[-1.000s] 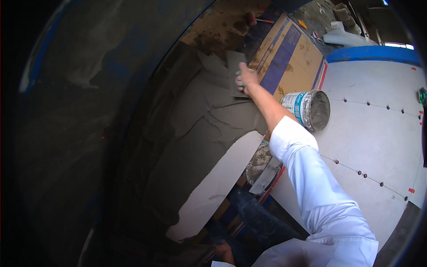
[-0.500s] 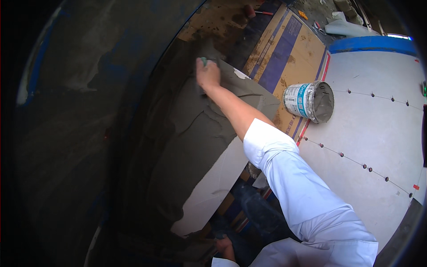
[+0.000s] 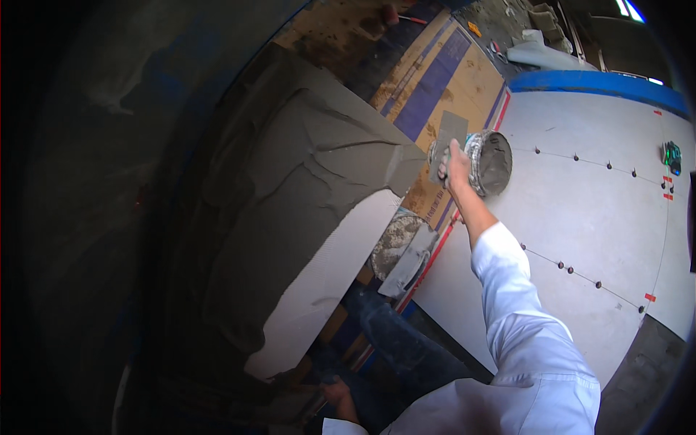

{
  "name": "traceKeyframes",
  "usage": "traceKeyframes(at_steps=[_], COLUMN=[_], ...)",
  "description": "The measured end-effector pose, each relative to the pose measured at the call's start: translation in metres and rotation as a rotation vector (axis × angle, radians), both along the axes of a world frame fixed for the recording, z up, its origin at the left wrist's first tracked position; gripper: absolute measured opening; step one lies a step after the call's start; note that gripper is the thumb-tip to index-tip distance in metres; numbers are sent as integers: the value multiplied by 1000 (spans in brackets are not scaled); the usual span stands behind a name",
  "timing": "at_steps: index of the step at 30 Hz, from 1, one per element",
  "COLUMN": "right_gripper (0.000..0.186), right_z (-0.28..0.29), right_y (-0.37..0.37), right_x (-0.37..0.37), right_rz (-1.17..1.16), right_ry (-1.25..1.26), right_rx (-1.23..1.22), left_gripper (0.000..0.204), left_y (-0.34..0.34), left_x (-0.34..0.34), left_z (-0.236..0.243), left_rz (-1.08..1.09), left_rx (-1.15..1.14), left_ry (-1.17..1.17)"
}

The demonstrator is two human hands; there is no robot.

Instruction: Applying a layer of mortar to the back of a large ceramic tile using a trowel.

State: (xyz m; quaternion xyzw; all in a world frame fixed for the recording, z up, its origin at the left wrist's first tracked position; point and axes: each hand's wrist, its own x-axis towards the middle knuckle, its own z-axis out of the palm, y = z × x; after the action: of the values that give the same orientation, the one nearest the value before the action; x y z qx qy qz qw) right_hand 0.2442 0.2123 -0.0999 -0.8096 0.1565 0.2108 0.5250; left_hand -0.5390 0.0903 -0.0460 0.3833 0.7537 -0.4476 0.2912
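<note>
Near us, our left hand point(image 3: 337, 395) props the big tile point(image 3: 319, 275), grip unclear; it's tilted, mostly coated in grey mortar point(image 3: 290, 188); looks like the reloading step; our right hand point(image 3: 457, 165) grips the trowel point(image 3: 446, 141) at the bucket point(image 3: 491, 161); next up, scoop more.

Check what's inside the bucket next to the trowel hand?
The bucket holds grey mortar coating its walls and floor. The right hand and its trowel cover the near rim, so the fill level there cannot be seen.
</note>
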Motion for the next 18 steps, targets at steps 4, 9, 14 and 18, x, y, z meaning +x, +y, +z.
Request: traceKeyframes(at_steps=[4, 9, 14, 18], right_gripper=[52, 53, 58, 58], right_z=[36, 32, 55, 53], right_y=[-32, -40, -52, -46], right_x=[-102, -193, -265, -321], right_rz=[-18, -106, -84, -49], right_ry=[90, 357, 345, 441], right_rx=[304, 335, 416, 456], left_gripper=[73, 60, 41, 40], left_y=[13, 37, 60, 57], left_x=[-25, 9, 88, 116], left_z=[13, 2, -5, -12], left_rz=[-74, -206, 67, 558], left_rx=[17, 171, 241, 109], left_ry=[-34, -318, -905, -1073])
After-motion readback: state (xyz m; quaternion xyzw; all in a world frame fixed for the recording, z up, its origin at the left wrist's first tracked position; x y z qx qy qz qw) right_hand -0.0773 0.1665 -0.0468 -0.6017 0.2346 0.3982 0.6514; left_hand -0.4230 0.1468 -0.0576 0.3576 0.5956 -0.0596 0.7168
